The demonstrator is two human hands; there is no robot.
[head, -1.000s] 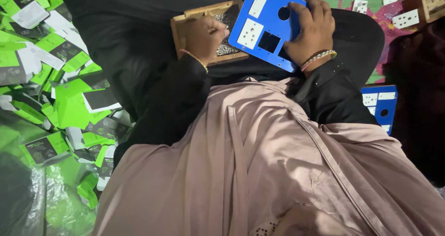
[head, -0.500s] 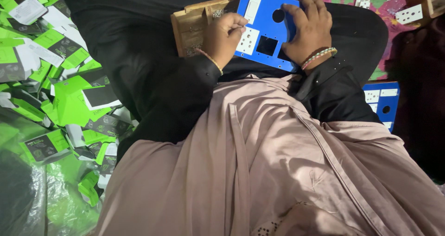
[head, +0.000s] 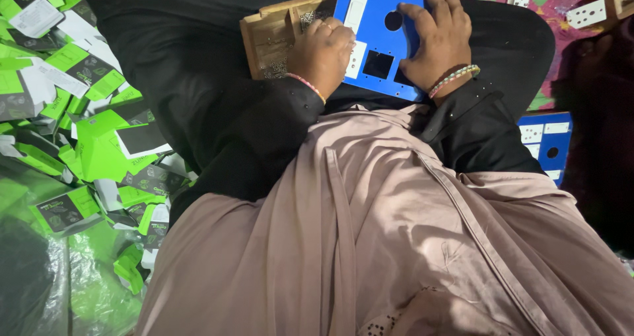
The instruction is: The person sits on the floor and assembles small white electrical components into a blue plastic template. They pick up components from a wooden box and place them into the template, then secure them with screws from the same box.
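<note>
A blue plastic panel point(head: 376, 42) with white switch pieces, a round hole and a square cut-out rests on my lap over a wooden tray point(head: 267, 35). My right hand point(head: 439, 39) grips the panel's right side, fingers curled over its top face. My left hand point(head: 323, 52) lies on the panel's left edge, fingers closed and pressing near a white switch piece. The tray holds several small screws beside that hand.
A heap of green and white cardboard boxes point(head: 79, 118) covers the floor at the left. Another blue panel point(head: 545, 144) lies at the right by my leg. White socket pieces point(head: 588, 12) sit on patterned cloth at the top right.
My left hand moved from the wooden tray onto the panel's left edge. The panel has shifted slightly lower and flatter under both hands.
</note>
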